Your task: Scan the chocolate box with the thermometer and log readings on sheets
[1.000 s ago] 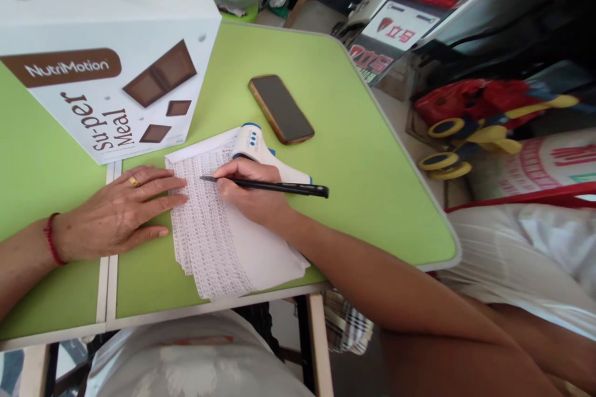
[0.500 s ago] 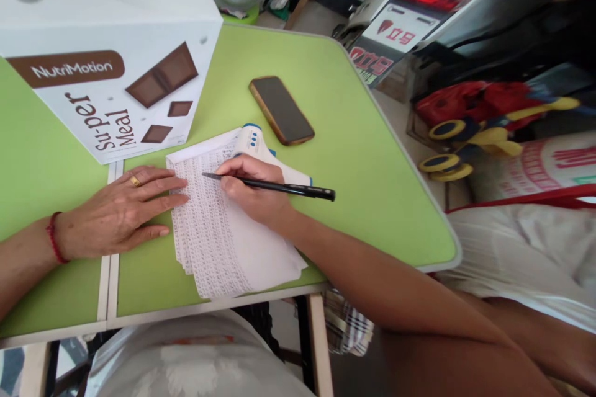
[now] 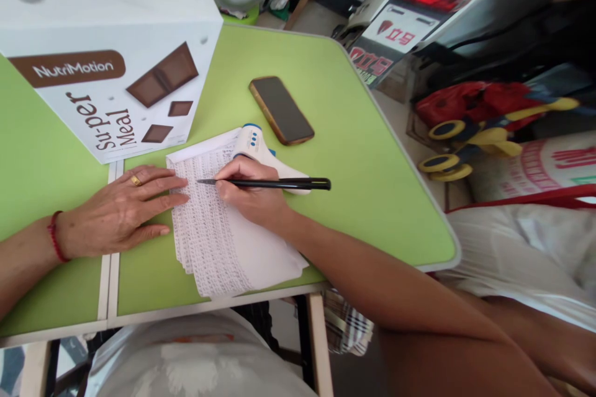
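Pen point(image 3: 298, 183) sits pinched in the grip of the right hand point(image 3: 251, 195) over scribbled paper point(image 3: 214, 236) on the bench point(image 3: 363, 180); left hand point(image 3: 116, 214), grasping nothing, overlaps its edge, and lifting could let it skew.

The left hand point(image 3: 118, 212) wears a gold ring point(image 3: 135, 180) and red wrist bracelet point(image 3: 53, 237).

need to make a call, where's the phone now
In the head view, the phone lies on the green table, above centre, right of the white box and just beyond the blue-and-white device.
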`<state>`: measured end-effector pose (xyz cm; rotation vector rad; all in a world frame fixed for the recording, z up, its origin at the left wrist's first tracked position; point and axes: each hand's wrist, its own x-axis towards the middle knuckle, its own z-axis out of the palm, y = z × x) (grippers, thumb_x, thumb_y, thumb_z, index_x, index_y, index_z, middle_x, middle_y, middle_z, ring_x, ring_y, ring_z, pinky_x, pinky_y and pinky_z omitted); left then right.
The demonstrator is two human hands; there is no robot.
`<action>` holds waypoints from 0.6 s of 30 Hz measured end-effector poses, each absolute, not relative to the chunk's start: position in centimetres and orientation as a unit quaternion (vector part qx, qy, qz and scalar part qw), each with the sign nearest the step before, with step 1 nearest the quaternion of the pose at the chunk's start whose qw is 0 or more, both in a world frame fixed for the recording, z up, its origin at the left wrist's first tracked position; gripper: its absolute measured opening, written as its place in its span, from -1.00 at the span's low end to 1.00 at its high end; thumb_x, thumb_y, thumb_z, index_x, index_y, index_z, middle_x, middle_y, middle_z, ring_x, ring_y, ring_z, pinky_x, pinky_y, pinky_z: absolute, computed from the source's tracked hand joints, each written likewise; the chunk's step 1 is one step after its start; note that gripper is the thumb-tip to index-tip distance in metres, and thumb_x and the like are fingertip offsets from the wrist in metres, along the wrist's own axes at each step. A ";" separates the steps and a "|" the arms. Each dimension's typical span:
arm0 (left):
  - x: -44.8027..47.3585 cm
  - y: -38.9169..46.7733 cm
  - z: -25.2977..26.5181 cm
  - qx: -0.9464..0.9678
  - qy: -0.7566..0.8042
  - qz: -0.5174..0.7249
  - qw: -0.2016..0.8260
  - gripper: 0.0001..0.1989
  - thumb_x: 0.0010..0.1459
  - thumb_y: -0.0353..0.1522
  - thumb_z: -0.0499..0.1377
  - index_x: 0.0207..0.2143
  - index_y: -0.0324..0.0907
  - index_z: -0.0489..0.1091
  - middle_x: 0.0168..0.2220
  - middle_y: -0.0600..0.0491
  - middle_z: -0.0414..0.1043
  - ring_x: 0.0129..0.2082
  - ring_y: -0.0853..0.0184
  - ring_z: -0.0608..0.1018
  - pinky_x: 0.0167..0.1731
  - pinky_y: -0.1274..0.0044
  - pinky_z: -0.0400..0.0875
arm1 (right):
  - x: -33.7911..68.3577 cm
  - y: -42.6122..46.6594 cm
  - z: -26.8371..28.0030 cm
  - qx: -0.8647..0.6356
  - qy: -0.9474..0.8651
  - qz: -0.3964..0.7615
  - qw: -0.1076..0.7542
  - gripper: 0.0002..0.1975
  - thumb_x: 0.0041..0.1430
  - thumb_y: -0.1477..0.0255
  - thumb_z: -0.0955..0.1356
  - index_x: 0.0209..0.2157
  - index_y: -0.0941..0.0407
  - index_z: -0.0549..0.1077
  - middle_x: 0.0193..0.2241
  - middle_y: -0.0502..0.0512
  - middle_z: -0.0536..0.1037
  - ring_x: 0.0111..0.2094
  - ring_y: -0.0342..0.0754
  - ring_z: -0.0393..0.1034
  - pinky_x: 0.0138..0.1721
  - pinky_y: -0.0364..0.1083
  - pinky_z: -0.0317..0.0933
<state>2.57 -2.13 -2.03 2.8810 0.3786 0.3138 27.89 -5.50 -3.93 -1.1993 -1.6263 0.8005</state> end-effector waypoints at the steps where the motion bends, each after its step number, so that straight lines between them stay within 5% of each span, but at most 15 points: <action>1: 2.6 -2.1 -2.0 0.980 0.129 0.106 0.108 -0.56 0.41 -0.22 -0.04 0.21 -0.27 0.26 0.25 -0.17 0.23 0.25 0.01 0.25 0.21 0.13 0.23 | 27.9 -5.5 -3.9 -0.487 -0.665 0.325 0.464 -0.93 -0.02 0.52 0.33 -0.54 0.11 0.40 -0.63 -0.09 0.42 -0.58 -0.23 0.23 -0.55 -0.18 0.11; 18: 2.6 -2.2 -2.1 0.978 0.133 0.109 0.116 -0.56 0.41 -0.22 -0.03 0.21 -0.26 0.27 0.25 -0.18 0.23 0.26 0.00 0.25 0.21 0.11 0.23 | 27.7 -5.7 -4.0 -0.499 -0.680 0.327 0.426 -0.96 -0.01 0.49 0.31 -0.50 0.11 0.39 -0.61 -0.08 0.41 -0.57 -0.22 0.19 -0.54 -0.16 0.09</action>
